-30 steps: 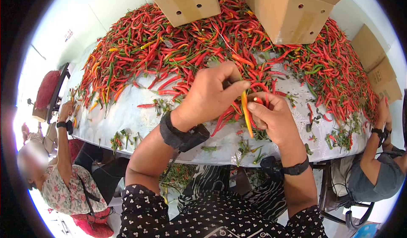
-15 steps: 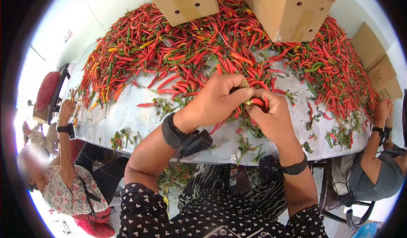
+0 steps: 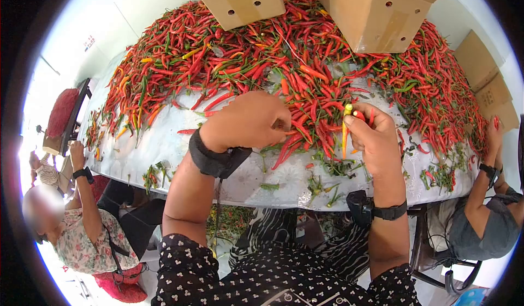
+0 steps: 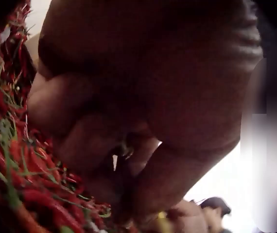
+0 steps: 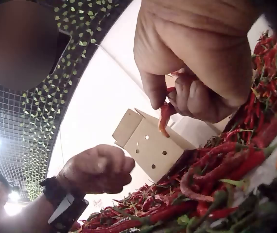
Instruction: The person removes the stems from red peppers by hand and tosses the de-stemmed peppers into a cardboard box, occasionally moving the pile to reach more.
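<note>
In the head view my right hand grips several chili peppers over the right of the near pile. One is a yellow-orange chili, pinched near its pale upper end by thumb and finger; red chilies poke out between the fingers. In the right wrist view a red chili hangs below the curled fingers. My left hand is apart from it to the left, fingers curled, above loose red chilies. I cannot tell whether a small bit sits between its fingertips, which look dark in the left wrist view.
A big heap of chilies covers the table's back. Two cardboard boxes stand on it. Cut green stems lie near the table's front edge. Other people sit at both sides.
My hands came together at the chili ends, then parted. The left moved left, away from the chilies; the right moved right, still gripping the yellow-orange chili and red ones.
</note>
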